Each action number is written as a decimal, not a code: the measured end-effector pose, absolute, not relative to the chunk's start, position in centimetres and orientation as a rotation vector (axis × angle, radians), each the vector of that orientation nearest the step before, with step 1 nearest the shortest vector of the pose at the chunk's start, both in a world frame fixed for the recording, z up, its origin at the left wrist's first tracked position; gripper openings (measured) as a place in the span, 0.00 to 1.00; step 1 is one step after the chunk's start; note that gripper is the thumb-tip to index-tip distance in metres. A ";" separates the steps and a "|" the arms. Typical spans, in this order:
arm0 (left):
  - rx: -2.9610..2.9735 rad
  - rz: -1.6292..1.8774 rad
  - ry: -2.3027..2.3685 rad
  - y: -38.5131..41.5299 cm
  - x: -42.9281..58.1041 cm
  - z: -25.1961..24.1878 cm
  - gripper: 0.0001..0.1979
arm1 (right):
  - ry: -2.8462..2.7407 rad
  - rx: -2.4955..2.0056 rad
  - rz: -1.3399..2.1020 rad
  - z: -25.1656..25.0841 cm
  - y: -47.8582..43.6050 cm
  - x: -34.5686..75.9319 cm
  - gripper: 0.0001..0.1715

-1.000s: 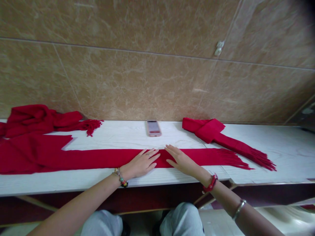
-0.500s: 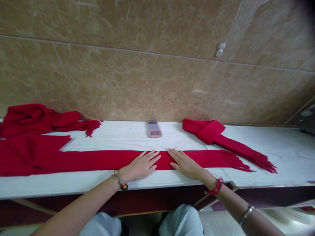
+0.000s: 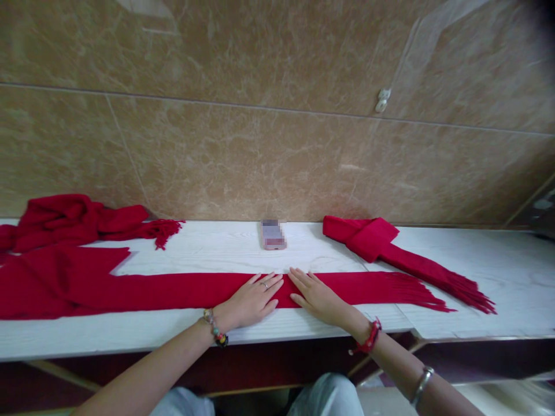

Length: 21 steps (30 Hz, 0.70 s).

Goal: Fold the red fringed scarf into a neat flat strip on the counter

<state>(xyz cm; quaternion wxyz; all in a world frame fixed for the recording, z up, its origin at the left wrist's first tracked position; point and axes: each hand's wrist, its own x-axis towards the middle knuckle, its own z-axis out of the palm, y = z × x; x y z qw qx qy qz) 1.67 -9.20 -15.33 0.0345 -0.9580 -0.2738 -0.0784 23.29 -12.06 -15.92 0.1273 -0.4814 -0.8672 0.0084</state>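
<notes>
A long red scarf (image 3: pixel 173 292) is stretched flat across the white tabletop, its fringed end to the right and its left part wider and wrinkled. My left hand (image 3: pixel 251 300) lies palm down on its middle, fingers extended. Close beside it, my right hand (image 3: pixel 318 297) rests flat on the same cloth, fingers stretched out toward the wall. A narrow strip of red cloth shows between the two hands. Neither hand grips anything.
Behind, a folded red scarf (image 3: pixel 364 237) with fringe lies at the right, and a crumpled red scarf (image 3: pixel 82 219) at the left. A phone (image 3: pixel 273 236) sits between them near the tiled wall (image 3: pixel 243 156). The white tabletop (image 3: pixel 151 329) ends in a front edge before my knees.
My right hand has slid slightly left along the scarf, closer to my left hand. The whole view has shifted a little, so everything on the table appears lower.
</notes>
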 end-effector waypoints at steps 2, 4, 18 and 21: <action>-2.954 -0.236 -0.843 -9.2 1.6 -15.3 0.23 | -2.523 -1.414 -0.002 -16.3 -12.1 24.0 0.31; -2.961 -0.236 -0.840 -9.2 1.6 -15.2 0.23 | -2.519 -1.429 -0.027 -16.7 -12.2 25.7 0.31; -2.953 -0.209 -0.857 -9.2 1.7 -15.3 0.23 | -2.448 -1.507 -0.064 -16.8 -12.5 28.1 0.30; -2.951 -0.212 -0.870 -9.3 1.7 -15.1 0.23 | -2.507 -1.424 -0.010 -16.3 -12.6 25.6 0.30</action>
